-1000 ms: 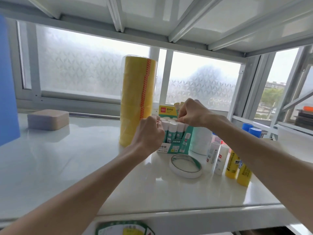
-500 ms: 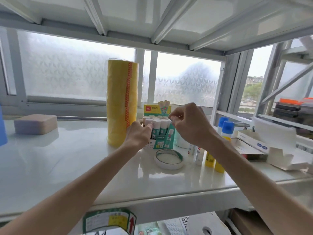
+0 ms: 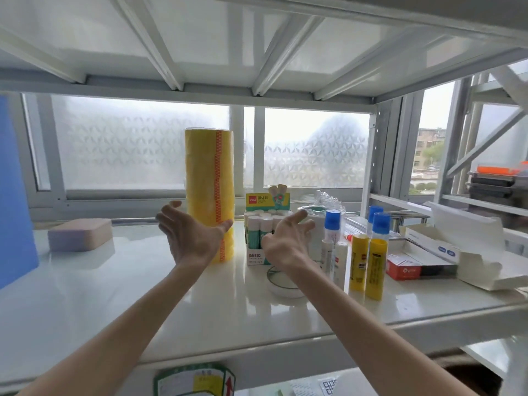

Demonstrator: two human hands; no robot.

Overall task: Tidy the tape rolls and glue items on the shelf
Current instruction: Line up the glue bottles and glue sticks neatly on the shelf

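At centre frame, left hand [image 3: 191,238] and right hand [image 3: 285,241] hover, grips open and empty, before the tape stack [image 3: 210,178] and boxed glue sticks [image 3: 257,232]; a loose tape roll [image 3: 281,290] and glue bottles [image 3: 377,264], right, apparently await tidying.

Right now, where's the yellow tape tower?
Head view: the yellow tape tower stands left of centre on the shelf, beside the glue stick box, behind the left hand.

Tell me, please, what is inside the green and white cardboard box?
White-capped glue sticks stand upright in rows in the green and white cardboard box. The right hand covers its right side, hiding any sticks there.
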